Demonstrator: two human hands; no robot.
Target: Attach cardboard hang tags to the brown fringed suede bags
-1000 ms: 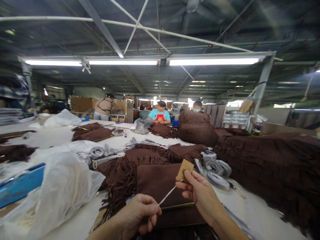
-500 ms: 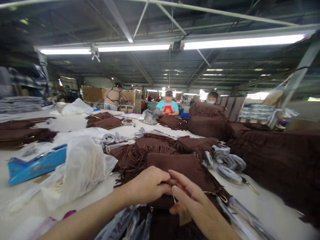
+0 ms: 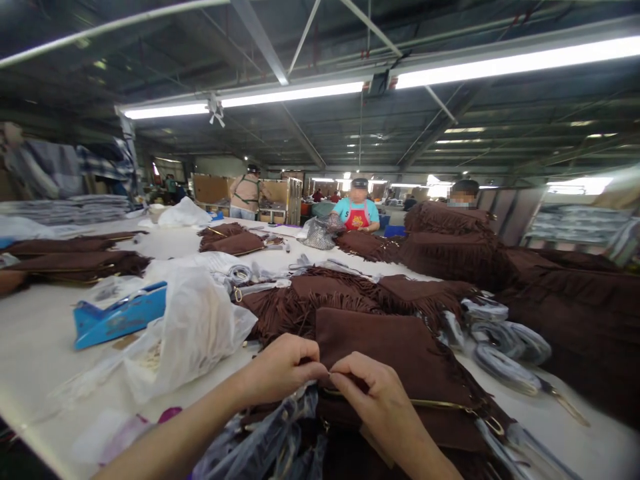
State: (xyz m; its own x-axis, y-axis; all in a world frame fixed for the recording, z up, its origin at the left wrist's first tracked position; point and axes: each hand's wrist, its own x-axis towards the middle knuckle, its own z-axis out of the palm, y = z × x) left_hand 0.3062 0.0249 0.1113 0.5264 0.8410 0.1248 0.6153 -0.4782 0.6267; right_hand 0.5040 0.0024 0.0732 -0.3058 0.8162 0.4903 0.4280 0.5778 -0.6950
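Note:
My left hand (image 3: 287,368) and my right hand (image 3: 373,393) meet fingertip to fingertip in front of a brown fringed bag (image 3: 375,340) with a gold zipper. Both are closed in a pinch; what lies between the fingertips is too small to make out. Below my right hand, a tan tag (image 3: 375,445) shows in part, its upper end hidden. Clear-wrapped straps (image 3: 273,433) lie under my left wrist.
A white plastic bag (image 3: 187,333) with small pale pieces stands left, beside a blue tape dispenser (image 3: 120,313). Wrapped straps with gold clips (image 3: 510,353) lie right of the bag. Brown bags (image 3: 445,250) are piled high behind. A co-worker (image 3: 356,210) stands across the table.
The view has turned, so the scene sits further right. My right hand's spread fingers have closed into a pinch against my left fingertips. The tag is now more hidden.

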